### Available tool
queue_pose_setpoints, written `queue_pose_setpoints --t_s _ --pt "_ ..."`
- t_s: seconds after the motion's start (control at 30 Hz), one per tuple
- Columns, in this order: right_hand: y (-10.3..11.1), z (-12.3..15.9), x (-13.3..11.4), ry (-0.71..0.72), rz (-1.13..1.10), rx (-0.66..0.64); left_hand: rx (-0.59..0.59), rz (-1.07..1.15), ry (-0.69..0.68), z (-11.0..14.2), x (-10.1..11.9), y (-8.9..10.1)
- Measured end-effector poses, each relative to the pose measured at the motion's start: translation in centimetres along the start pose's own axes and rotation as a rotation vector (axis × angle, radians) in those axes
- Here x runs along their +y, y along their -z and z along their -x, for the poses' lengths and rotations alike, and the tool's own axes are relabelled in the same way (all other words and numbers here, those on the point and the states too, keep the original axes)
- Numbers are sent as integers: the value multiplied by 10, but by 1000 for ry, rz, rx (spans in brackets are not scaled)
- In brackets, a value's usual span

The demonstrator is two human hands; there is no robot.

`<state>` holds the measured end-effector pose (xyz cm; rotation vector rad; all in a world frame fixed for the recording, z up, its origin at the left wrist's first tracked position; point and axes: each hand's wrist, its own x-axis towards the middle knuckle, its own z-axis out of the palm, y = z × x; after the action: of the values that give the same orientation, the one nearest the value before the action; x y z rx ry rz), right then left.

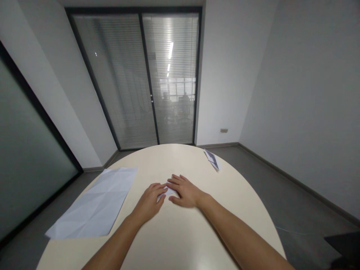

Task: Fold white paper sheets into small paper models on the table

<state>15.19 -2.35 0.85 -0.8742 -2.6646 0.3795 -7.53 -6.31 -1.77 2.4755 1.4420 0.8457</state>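
Observation:
A small piece of folded white paper (170, 191) lies on the round cream table (174, 236), mostly covered by my fingers. From the left, my left hand (151, 199) rests on its edge with fingers stretched and the thumb apart. My right hand (185, 191) lies flat over its right side, fingers spread and palm down. How the paper is folded under the fingers cannot be made out.
To the left, a large creased white sheet (98, 204) lies partly over the table's edge. A folded paper piece (212, 160) sits near the far right rim. Beyond the table stand glass doors with blinds (171, 112) and a white wall (230, 75).

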Motion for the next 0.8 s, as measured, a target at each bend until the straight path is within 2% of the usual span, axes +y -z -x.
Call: queue_pose_setpoints --t_s 0.1,0.43,0.63,0.8 --pt "-2 0 2 -46 -22 -65 -3 7 3 0 1 0" --pt "-4 -1 1 -203 -14 -131 1 -32 26 -2 8 4" --pt "-5 1 3 -171 10 -58 48 -31 20 -1 7 1" --pt "0 -1 4 -53 71 45 48 -41 30 -1 10 3"
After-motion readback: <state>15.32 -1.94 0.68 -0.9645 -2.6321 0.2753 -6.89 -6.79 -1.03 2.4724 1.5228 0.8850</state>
